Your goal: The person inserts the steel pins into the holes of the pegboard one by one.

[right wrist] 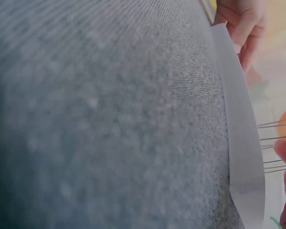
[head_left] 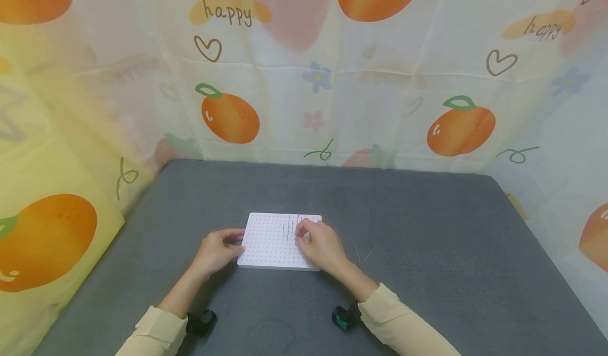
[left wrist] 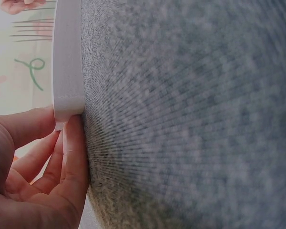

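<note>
A white board [head_left: 266,242] dotted with rows of small holes lies flat on the grey table. My left hand [head_left: 214,251] holds its left edge, thumb above and fingers along the side and underneath, as the left wrist view shows at the board's corner [left wrist: 69,76]. Several thin metal needles [left wrist: 33,26] stand upright in the board, toward its right half. Over that part, my right hand [head_left: 325,245] pinches a needle between thumb and forefinger, its fingertips [right wrist: 282,150] close among the standing needles [right wrist: 271,139]. The pinched needle is mostly hidden by the fingers.
Two loose needles [head_left: 356,251] lie in a V on the table [head_left: 427,271] right of the board. A curtain [head_left: 380,92] printed with oranges hangs behind the table's far edge and along its sides. Dark wrist cameras [head_left: 201,323] sit below both hands.
</note>
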`<state>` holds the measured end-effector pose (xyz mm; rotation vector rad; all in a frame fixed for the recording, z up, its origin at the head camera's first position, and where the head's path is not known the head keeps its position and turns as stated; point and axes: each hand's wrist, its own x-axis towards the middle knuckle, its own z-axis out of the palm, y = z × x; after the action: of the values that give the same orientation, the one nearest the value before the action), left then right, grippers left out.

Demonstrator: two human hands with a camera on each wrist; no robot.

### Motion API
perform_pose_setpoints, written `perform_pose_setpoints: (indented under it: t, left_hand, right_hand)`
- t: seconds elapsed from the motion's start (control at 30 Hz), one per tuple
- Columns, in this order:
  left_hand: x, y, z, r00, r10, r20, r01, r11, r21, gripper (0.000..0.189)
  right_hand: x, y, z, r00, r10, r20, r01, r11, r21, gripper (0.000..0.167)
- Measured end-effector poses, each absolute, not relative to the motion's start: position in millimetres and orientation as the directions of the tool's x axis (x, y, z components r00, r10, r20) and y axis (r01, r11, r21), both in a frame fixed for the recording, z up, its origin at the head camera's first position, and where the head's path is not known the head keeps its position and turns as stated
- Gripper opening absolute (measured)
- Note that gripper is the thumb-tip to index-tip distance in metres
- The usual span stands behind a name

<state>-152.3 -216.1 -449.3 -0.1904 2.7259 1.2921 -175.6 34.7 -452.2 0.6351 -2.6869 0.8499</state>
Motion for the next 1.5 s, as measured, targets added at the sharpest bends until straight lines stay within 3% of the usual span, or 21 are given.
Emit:
perform_pose_setpoints:
  t: [0.37,0.87,1.5]
  left_hand:
    - [-152.0,-215.1,-446.9,-0.985,-0.060,-0.159,-0.161,0.634,0.757,0.043]
    - [-152.3,-214.4,-446.3,-0.987,-0.066,-0.143,-0.151,0.650,0.745,0.043]
    - [-152.0,-212.6,-445.4,-0.984,-0.076,-0.164,-0.173,0.657,0.734,0.043]
  right_hand:
    - [-174.4,53.4,-450.2,-0.871,-0.333,0.360,-0.477,0.745,-0.467,0.013]
    - [-178.6,112.9,-438.5,-0.814,-0.414,0.407,-0.579,0.631,-0.516,0.016]
    - [-183.5,187.1,-447.7,-0.838,-0.503,0.211,-0.503,0.561,-0.657,0.021]
